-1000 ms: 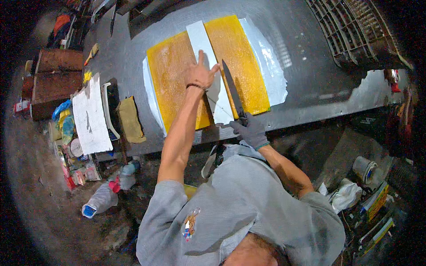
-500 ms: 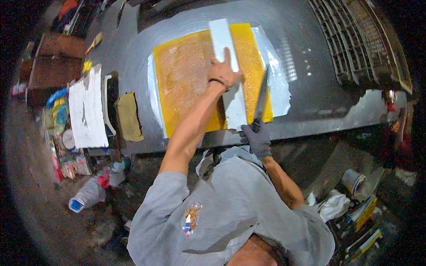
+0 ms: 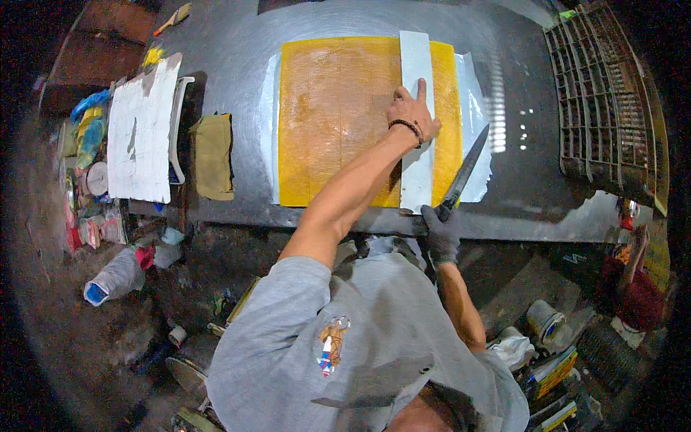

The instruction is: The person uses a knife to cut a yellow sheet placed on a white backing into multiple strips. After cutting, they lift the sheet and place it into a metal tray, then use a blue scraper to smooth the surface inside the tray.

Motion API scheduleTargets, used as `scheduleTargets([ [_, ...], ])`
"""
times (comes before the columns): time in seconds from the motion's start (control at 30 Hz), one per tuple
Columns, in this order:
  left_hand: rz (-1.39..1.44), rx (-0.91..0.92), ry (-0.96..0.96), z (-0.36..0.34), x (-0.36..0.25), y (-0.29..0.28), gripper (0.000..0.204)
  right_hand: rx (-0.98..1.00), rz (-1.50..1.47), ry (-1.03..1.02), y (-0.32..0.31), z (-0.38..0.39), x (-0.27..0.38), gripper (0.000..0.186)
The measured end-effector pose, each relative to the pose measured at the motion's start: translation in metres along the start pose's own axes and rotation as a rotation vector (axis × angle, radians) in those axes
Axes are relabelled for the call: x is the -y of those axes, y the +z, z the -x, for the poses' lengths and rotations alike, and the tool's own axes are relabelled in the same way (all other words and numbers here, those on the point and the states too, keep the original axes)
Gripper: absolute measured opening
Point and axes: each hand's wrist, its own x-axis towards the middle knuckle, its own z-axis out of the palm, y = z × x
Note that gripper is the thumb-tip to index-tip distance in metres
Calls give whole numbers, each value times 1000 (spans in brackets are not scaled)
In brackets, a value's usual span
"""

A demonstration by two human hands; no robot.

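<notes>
A yellow-amber sheet (image 3: 338,108) lies flat on the dark table, over a larger pale plastic film (image 3: 475,180). Along its right side lies a long white straightedge strip (image 3: 415,61), running from the far edge to the near edge. My left hand (image 3: 412,115), bare with a dark bracelet at the wrist, rests on the strip's middle with its fingers apart, pressing it down. In my right hand (image 3: 441,237), which wears a grey glove, is a long dark-bladed knife (image 3: 468,169). Its blade slants up and right over the film, beside the sheet's right edge.
Left on the table are a folded olive cloth (image 3: 211,157), a white board (image 3: 144,133) and a paintbrush (image 3: 173,18). A metal grating (image 3: 604,101) stands at the right. Below the table's front edge (image 3: 518,229), a bucket (image 3: 545,322) sits on the floor.
My left hand and the strip have shifted slightly toward the sheet's right edge. The knife has swung rightward, off the sheet. The whole view has turned a little.
</notes>
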Motion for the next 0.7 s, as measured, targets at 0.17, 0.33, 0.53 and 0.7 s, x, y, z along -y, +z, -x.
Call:
scheduleTargets([
  [0.17,18,-12,15,-7,9,10,103,9,-144,411,2,4,54,30],
  [0.33,56,38,9,-9,6,9,101,-6,-4,233,1,-1,19,37],
  [0.53,53,48,-7,-15,10,11,103,-63,66,303,7,8,49,39],
  [0.7,81,66,12,-13,10,4,109,-46,76,196,6,9,40,40],
])
